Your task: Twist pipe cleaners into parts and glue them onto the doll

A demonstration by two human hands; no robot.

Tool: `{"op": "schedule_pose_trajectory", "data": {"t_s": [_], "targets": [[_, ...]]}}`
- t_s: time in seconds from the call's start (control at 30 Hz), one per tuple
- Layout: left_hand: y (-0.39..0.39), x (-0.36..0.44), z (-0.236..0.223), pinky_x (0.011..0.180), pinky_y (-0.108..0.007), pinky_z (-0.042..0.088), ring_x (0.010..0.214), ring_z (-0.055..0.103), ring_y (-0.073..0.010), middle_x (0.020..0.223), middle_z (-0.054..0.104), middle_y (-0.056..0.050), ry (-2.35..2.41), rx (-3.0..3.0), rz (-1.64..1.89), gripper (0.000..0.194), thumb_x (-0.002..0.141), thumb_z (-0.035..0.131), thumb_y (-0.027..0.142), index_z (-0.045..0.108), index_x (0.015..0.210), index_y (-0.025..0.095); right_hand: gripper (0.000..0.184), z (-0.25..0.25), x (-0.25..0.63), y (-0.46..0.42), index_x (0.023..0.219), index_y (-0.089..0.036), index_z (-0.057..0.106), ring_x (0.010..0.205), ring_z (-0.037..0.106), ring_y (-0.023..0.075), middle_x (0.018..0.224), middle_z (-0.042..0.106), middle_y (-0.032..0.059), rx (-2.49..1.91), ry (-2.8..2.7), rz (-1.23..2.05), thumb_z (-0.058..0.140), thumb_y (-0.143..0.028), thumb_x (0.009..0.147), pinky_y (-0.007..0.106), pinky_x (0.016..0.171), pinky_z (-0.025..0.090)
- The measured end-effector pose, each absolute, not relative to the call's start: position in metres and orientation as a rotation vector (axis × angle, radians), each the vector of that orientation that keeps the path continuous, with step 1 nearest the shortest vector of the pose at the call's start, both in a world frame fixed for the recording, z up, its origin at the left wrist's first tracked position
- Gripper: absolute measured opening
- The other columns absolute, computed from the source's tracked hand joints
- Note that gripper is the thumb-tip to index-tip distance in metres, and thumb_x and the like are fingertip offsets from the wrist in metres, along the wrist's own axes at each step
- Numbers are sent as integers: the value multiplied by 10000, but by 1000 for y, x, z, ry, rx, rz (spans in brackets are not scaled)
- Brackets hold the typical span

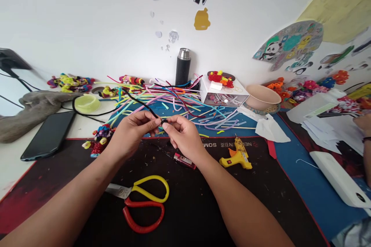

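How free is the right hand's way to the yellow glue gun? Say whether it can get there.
Probably yes: nothing shows between the right hand and the glue gun on the dark mat, though the hand must likely let go of the black strip first.

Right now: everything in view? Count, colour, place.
stem: one, black, in hands
scissors: one, red-yellow, mat front
glue gun: one, yellow, mat right
lighter: one, pink, mat centre
phone: one, black, left
loose stems: many, mixed, behind hands
bottle: one, black, back
dish: one, lime, left
box: one, white, back
bowl: one, beige, right
figures: several, mixed, back, left
papers: several, white, right
device: one, white, right
stickers: several, mixed, wall
mat: one, black-red, below hands
soft-looking item: one, grey, left
co-worker's hand: one, right edge
left hand: one, on stem
right hand: one, on stem
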State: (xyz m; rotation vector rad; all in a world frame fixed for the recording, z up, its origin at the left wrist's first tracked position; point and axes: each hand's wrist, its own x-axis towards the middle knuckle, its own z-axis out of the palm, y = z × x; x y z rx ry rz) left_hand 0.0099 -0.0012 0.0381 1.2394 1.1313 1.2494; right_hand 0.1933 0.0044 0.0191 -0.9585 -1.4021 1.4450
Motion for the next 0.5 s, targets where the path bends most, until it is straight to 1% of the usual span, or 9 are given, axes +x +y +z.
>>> {"op": "schedule_pose_trajectory", "data": {"t_s": [0.1,0.17,0.27,0.33,0.5], "targets": [[0,11,33,640,-268,512,659,645,-163,694,722,-23,1093,1184,1268,326,748,984,441,773,741,192,284,20,193,4,957,-232,632,404,438,93,575,526,-97,-938,-1375,1446,750,-489,926,242,422,325],[0,11,32,628,-275,519,657,652,-172,702,734,-27,1086,1186,1236,322,713,1004,423,786,753,189,304,21,192,4,938,-231,624,401,433,88,571,525,-99,-948,-1354,1438,760,-502,912,239,419,317],[0,12,35,588,-283,508,638,650,-183,715,751,-30,1088,1190,1188,341,660,1025,402,824,832,188,328,21,192,5,926,-235,612,397,432,86,563,522,-105,-964,-1318,1445,762,-526,900,238,418,315],[-1,13,37,570,-281,498,627,643,-183,709,750,-31,1083,1177,1183,352,655,1027,401,832,856,187,330,21,192,6,928,-237,608,396,432,85,563,525,-106,-956,-1298,1459,760,-528,899,240,415,315],[-3,16,35,588,-270,492,618,630,-161,672,723,-28,1072,1120,1292,344,710,1003,450,787,766,189,339,21,192,6,935,-241,607,395,431,85,562,537,-104,-948,-1307,1463,759,-542,900,240,415,304]]}}
